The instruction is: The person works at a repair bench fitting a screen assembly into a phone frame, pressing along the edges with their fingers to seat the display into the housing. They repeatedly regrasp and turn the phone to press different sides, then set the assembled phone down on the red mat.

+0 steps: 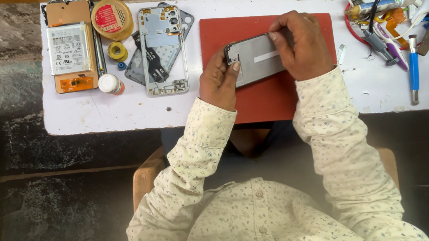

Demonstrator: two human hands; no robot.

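While both hands are gripping the flat grey phone body (257,58) over the red mat (273,97), the left hand (218,80) is pinching its camera end and the right hand (299,45) is pressing its far end (apparently seating it); careful, even pressure seems called for next.

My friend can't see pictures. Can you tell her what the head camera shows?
Seen from above, a person's left hand and right hand hold a grey phone panel over a red mat on a white table. To the left lie a phone frame, a battery and a round tin.

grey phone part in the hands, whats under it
A red mat lies under the grey phone part, on the white table. The left hand and right hand cover its ends, so anything beneath them is hidden.
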